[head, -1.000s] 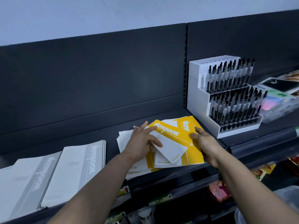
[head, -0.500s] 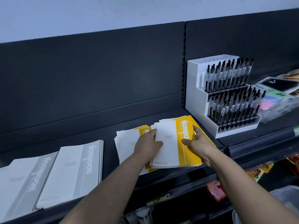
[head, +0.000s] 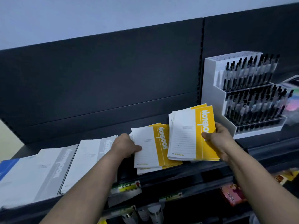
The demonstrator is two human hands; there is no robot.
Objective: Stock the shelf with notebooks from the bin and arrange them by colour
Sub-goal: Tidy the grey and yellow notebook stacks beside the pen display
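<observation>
Two stacks of yellow-and-white notebooks sit on the dark shelf (head: 97, 126). My left hand (head: 125, 147) grips the left edge of the left yellow stack (head: 150, 146), thumb on its cover. My right hand (head: 217, 139) holds the right yellow stack (head: 189, 135) by its right edge, thumb across the yellow band; the stack looks slightly raised at its near end. Left of these lie two stacks of grey-and-white notebooks (head: 85, 160), (head: 37, 173). A blue notebook (head: 7, 164) shows at the far left edge.
A white tiered pen display (head: 242, 96) full of black pens stands just right of the right stack. Coloured packets (head: 292, 102) lie beyond it. The shelf's back panel rises behind. Lower shelves hold price tags (head: 126, 186) and small packaged goods (head: 233, 194).
The mixed yellow pile has been split into two squared stacks. My right hand has drawn its stack rightward toward the pen display; my left hand has slid to the left stack's edge.
</observation>
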